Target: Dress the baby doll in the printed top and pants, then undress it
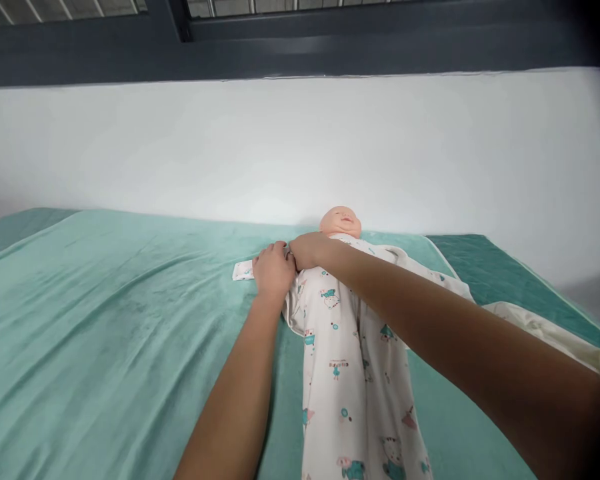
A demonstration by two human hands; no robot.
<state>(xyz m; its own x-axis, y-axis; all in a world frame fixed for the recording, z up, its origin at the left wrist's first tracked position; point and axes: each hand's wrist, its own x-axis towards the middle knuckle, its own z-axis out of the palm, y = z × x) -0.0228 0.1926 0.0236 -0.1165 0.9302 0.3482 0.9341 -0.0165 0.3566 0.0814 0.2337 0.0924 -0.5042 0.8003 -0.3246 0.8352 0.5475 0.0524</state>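
Observation:
A baby doll (341, 221) lies on its back on the green blanket (105, 320), its head toward the wall. It wears a white onesie (350, 360) printed with small animals. My left hand (273, 270) lies on the doll's outstretched sleeve (242, 270), fingers curled down over the cloth. My right hand (307, 250) reaches across the doll's chest and pinches the fabric at the shoulder, right beside my left hand. The doll's arm is hidden under both hands.
A white wall (300, 147) runs close behind the doll, with a dark window frame (300, 47) above it. A cream cloth (545, 330) lies crumpled on the blanket to the right. The bed's right edge drops away at far right.

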